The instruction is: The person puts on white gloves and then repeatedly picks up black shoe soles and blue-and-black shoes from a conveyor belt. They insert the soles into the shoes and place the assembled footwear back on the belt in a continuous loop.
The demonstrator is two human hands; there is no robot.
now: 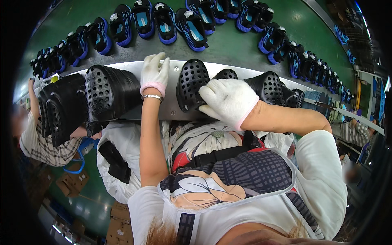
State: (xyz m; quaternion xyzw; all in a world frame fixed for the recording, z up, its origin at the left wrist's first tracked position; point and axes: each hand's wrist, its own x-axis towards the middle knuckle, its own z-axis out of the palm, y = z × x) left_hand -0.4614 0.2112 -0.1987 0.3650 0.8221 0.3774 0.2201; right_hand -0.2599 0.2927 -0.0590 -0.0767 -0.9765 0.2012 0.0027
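Both my hands wear white knit gloves with pink cuffs. My right hand (229,101) is closed at the right edge of a black shoe-shaped plastic insert (192,83) full of round holes, which stands tilted over the metal ledge. A second black perforated insert (226,74) shows partly behind that hand. My left hand (155,72) is raised over the ledge with fingers extended and apart, nothing visible in it. To its left lies a nested stack of black perforated inserts (100,92).
Beyond the metal ledge (173,67), black and blue sneakers (143,20) line a green conveyor belt (228,47). More insert stacks (271,87) lie to the right. A white bag (116,163) hangs below left. Another person (32,126) is at the far left, above cardboard boxes (72,181).
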